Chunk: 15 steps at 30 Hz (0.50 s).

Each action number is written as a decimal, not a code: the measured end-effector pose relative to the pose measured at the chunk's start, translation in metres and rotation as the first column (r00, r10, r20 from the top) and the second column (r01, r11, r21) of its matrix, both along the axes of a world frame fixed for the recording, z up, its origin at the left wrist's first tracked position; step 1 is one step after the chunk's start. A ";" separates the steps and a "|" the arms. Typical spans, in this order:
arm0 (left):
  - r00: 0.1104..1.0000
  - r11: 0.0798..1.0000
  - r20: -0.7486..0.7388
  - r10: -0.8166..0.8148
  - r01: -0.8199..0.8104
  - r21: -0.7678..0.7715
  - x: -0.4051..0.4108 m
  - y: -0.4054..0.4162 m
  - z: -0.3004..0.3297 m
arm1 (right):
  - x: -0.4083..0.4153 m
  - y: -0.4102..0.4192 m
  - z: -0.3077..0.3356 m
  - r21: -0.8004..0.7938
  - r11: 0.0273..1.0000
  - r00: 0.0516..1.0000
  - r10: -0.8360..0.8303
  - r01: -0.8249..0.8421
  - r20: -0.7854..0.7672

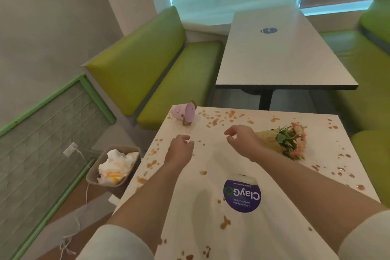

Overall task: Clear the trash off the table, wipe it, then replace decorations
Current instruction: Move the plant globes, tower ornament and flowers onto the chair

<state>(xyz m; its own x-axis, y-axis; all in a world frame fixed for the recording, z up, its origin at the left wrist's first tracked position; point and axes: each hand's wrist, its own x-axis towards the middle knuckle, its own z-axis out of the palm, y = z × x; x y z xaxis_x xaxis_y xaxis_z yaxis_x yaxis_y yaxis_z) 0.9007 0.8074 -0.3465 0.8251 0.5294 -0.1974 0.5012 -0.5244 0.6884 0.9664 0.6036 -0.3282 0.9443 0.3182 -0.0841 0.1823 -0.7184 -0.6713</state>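
Both your forearms reach out over the white table (211,160), bare from the rolled pale sleeves down, and converge toward its middle. Your left hand (181,148) hovers palm down over the left half of the tabletop, wrist straight, fingers loosely curled with the tips pointing away from you; it holds nothing. Your right hand (242,139) sits a little farther out, wrist bent so the hand turns toward the left, thumb and fingers bent in a relaxed claw with a gap between them, also holding nothing. Whether either hand touches the surface I cannot tell; soft shadows lie on the table below them.

The tabletop is spattered all over with brownish-orange stains (215,121), thickest along the far edge and down the left side. A small pink pot (184,112) lies tipped on its side at the far left corner, well apart from your left hand. A bouquet (285,140) of orange and pink flowers in yellowish wrap lies flat just beyond your right wrist, blooms pointing to the right edge. A round purple sticker (242,195) reading "ClayGo" sits between your forearms, nearer the right one.

On the floor, just beside the table's left edge, a grey bin (92,172) holds crumpled white tissues (116,167) stained orange. Green benches (179,82) and a second table (280,53) stand beyond.
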 end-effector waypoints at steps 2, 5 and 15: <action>1.000 0.999 0.001 0.004 -0.004 -0.044 0.023 0.024 -0.004 | 0.018 0.021 -0.004 0.001 1.000 1.000 -0.024 0.024 0.001; 1.000 0.999 -0.004 0.006 -0.006 -0.054 0.057 0.057 -0.014 | 0.046 0.055 -0.013 -0.015 0.998 0.998 -0.055 0.055 0.010; 0.999 0.999 0.027 0.029 -0.030 0.030 0.164 0.113 -0.046 | 0.120 0.138 -0.050 -0.157 0.987 0.998 -0.039 0.045 0.040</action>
